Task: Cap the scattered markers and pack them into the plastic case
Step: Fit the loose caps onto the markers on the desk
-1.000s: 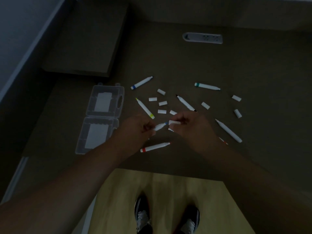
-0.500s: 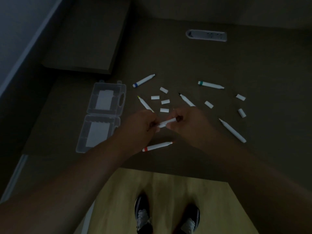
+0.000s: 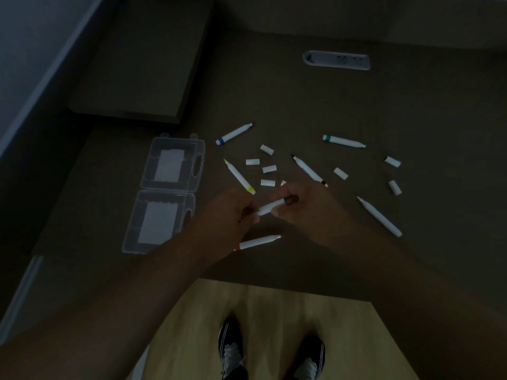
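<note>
One white marker (image 3: 270, 207), held level above the brown worktop (image 3: 411, 111): left hand (image 3: 230, 212) curled round its near end, right hand (image 3: 304, 207) pinching its far end, where the tip or cap was hidden by the fingers. One clear plastic case (image 3: 167, 193), lying open and flat at the left of the worktop, both halves lined with white. Six uncapped markers loose on the worktop: blue-ended marker (image 3: 234, 133) beside the case's upper corner; yellow-ended marker (image 3: 239, 176) just above the left hand; black-tipped marker (image 3: 308, 170) above the right hand; teal-ended marker (image 3: 343, 141) farther right; plain white marker (image 3: 380, 216) at the right; red-ended marker (image 3: 258, 242) below both hands. Loose white caps (image 3: 269, 169) scattered among them, several in a cluster between the yellow-ended and black-tipped markers, three more (image 3: 393, 161) well apart at the right. One grey power strip (image 3: 336, 59) at the worktop's far side.
</note>
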The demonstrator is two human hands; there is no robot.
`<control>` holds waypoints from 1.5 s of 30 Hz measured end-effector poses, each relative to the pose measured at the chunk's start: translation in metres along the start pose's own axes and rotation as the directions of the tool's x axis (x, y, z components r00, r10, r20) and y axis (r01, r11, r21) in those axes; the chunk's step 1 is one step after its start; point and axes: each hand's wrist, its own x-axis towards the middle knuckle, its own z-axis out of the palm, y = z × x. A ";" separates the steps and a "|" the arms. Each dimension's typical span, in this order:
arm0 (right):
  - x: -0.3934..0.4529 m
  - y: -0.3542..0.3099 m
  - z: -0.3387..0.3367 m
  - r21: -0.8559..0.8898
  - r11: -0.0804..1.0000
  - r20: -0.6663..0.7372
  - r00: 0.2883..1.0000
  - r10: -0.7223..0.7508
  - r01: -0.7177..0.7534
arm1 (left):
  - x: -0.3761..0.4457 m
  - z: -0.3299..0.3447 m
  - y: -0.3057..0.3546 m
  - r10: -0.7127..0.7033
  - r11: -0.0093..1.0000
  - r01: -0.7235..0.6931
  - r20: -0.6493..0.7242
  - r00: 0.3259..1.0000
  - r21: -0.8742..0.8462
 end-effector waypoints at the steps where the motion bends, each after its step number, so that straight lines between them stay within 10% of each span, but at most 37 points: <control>1: 0.001 0.005 0.001 0.035 0.999 -0.040 0.999 0.017 -0.016 | 0.001 0.000 -0.003 -0.019 1.000 0.019 0.011 1.000 0.022; 11: -0.023 0.040 0.017 -0.007 0.969 -0.066 0.967 0.245 -0.246 | 0.029 0.013 -0.043 -0.184 0.899 0.169 -0.003 0.983 0.405; 21: -0.033 0.056 0.019 0.003 0.943 -0.118 0.937 0.330 -0.332 | 0.010 0.018 -0.027 -0.100 0.938 0.120 -0.076 0.992 0.326; 26: -0.029 0.057 0.013 -0.006 0.948 -0.164 0.935 0.314 -0.319 | -0.006 0.032 0.004 0.073 0.935 -0.122 0.156 0.985 0.333; 45: -0.016 0.059 0.006 -0.195 0.892 -0.238 0.902 0.361 -0.409 | -0.022 0.057 -0.016 -0.133 0.920 0.006 0.300 0.945 0.392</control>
